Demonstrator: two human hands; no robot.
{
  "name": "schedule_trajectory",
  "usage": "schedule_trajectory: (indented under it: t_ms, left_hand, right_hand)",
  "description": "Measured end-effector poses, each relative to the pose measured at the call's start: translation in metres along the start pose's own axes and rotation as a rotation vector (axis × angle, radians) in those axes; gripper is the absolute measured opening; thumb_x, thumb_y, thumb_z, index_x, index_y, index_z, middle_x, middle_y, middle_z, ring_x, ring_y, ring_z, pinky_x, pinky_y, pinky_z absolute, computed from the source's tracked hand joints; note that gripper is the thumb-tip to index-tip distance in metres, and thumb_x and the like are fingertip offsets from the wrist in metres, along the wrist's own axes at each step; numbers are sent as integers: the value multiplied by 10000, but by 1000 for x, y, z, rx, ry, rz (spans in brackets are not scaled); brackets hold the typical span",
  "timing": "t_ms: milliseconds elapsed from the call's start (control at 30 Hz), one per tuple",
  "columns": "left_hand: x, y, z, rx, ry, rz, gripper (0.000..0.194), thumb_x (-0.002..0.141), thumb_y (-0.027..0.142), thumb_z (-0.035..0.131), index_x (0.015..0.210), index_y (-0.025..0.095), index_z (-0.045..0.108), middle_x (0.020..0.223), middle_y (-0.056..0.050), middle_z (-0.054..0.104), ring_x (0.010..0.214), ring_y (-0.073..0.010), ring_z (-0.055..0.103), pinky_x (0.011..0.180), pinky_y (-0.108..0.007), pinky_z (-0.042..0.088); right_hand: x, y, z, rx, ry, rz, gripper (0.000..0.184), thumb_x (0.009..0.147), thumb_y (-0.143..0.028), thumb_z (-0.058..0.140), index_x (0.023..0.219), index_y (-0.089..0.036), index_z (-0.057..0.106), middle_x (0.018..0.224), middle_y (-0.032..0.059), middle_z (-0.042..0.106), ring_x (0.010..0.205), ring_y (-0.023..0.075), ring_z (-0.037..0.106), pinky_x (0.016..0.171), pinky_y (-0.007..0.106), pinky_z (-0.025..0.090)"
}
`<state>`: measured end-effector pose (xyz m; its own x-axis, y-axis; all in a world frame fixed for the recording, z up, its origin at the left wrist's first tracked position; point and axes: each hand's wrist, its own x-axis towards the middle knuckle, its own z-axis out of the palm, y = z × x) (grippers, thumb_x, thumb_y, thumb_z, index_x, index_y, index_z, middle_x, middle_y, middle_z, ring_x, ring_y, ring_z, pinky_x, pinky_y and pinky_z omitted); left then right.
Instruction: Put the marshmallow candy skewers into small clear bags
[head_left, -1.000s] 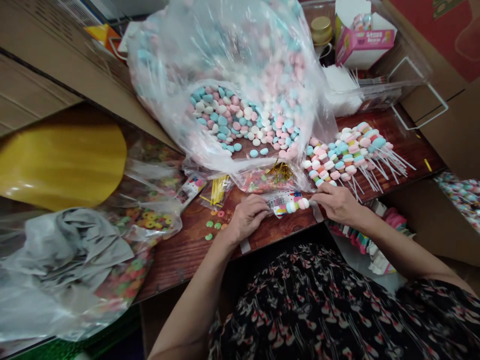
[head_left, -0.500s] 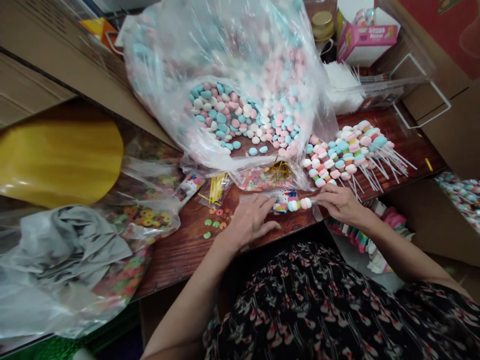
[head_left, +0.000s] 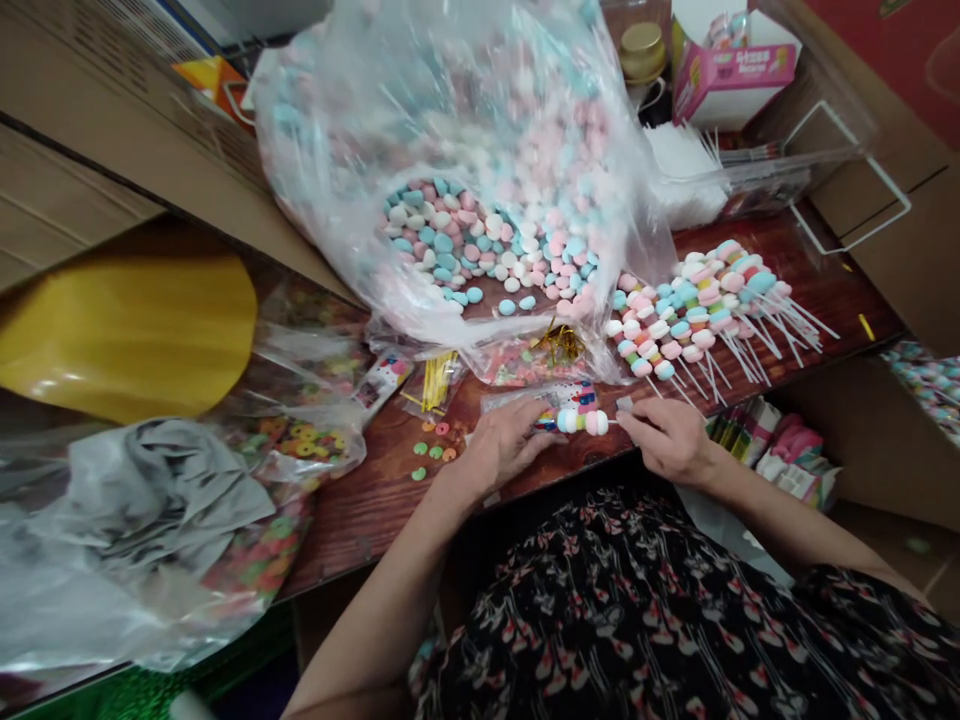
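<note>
A short candy skewer [head_left: 583, 422] of pastel blue, white and pink pieces with yellow-green between them lies level between my hands. My right hand [head_left: 667, 438] pinches its white stick at the right end; a bit of clear plastic shows at the fingertips. My left hand [head_left: 508, 440] has its fingers curled round a clear bag with a colourful print [head_left: 549, 420], beside the skewer's left end. How far the skewer reaches into this bag I cannot tell. More printed bags [head_left: 577, 394] lie flat just behind.
A big clear sack [head_left: 450, 110] of pastel candies stands behind. Finished skewers [head_left: 697, 310] are piled right. Gold twist ties [head_left: 436, 382] and loose ring candies [head_left: 431, 450] lie left, near a grey cloth [head_left: 165, 490]. A clear bin [head_left: 765, 185] holds white sticks [head_left: 682, 175].
My left hand has gone from lying flat to curling round the printed bag. The skewer has shifted slightly left and down, and my right hand has come lower with its stick.
</note>
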<state>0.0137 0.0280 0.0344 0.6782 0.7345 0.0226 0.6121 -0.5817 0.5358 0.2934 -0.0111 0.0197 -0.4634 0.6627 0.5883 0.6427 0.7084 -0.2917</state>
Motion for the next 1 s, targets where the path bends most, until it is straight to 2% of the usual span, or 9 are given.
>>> schedule_trajectory:
  t_ms: [233,400,567,767,900,1000]
  left_hand:
    - [6,6,6,-31,-40,-9,426,884,575,537,944,159,604,840,-45,637,738,-170,577,641,-257,391]
    - [1,6,8,-126,-46,-65,482,782,601,660,979,164,610,844,-36,637,735,-170,570,661,-254,395]
    - [-2,12,-3,-256,-179,-120,326,815,455,680,929,161,598,798,-8,597,727,-156,529,671,-244,379]
    - [0,20,-20,-564,-332,-123,337,805,472,675,872,152,590,748,30,522,722,-132,467,678,-224,361]
    - [-2,17,-15,-753,-342,-203,390,780,461,701,995,150,606,796,22,559,739,-138,487,685,-230,386]
    - [1,18,-8,-803,-288,-262,340,790,413,695,989,153,601,809,23,578,742,-137,501,700,-237,405]
  right_hand:
    - [13,-3,1,138,-120,54,240,906,-109,452,980,-164,673,822,56,603,695,121,529,606,228,420]
    - [25,7,-2,162,-215,63,243,913,-115,445,937,-172,680,826,43,598,710,115,522,609,225,383]
    - [36,14,-6,-27,-126,-93,246,890,-110,447,890,-189,680,792,34,602,690,126,491,606,256,348]
    - [45,27,-12,-92,-90,-286,207,905,-120,465,927,-189,658,781,26,610,708,126,505,624,261,367]
    - [48,27,-20,-114,-115,-323,185,910,-134,480,958,-205,644,789,17,608,723,127,504,640,265,372]
    - [50,15,-26,-164,-159,-357,165,900,-141,506,982,-193,639,821,28,623,756,140,510,669,282,378]
